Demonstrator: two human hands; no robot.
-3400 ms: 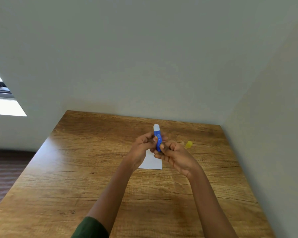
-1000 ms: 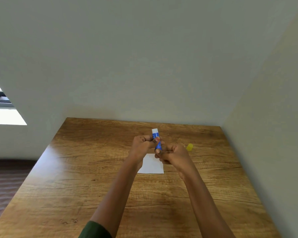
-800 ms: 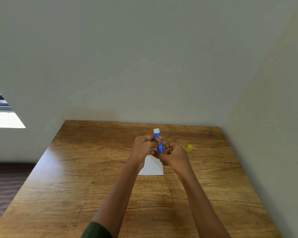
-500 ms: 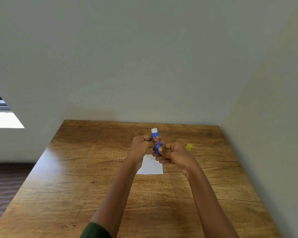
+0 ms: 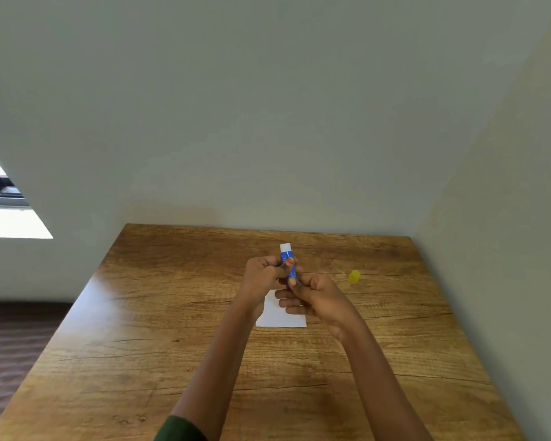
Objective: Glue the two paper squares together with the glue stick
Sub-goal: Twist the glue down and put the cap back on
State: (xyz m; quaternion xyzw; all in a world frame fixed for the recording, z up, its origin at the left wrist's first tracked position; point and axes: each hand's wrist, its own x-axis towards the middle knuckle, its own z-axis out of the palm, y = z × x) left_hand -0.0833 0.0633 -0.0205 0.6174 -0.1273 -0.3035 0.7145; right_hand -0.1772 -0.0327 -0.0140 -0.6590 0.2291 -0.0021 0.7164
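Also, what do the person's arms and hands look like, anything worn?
The left hand and right hand are bare: no gloves, rings or watch. A dark green sleeve shows on the left arm only. One left nail looks orange-red.

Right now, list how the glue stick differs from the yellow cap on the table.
Colour: the glue stick is blue with a white tip; the yellow cap is all yellow.
Place: the left hand and right hand hold the glue stick above the table; the yellow cap lies untouched on it.
Shape: the glue stick is long, nearly upright; the yellow cap is short, stubby.
Both are small and round-bodied.
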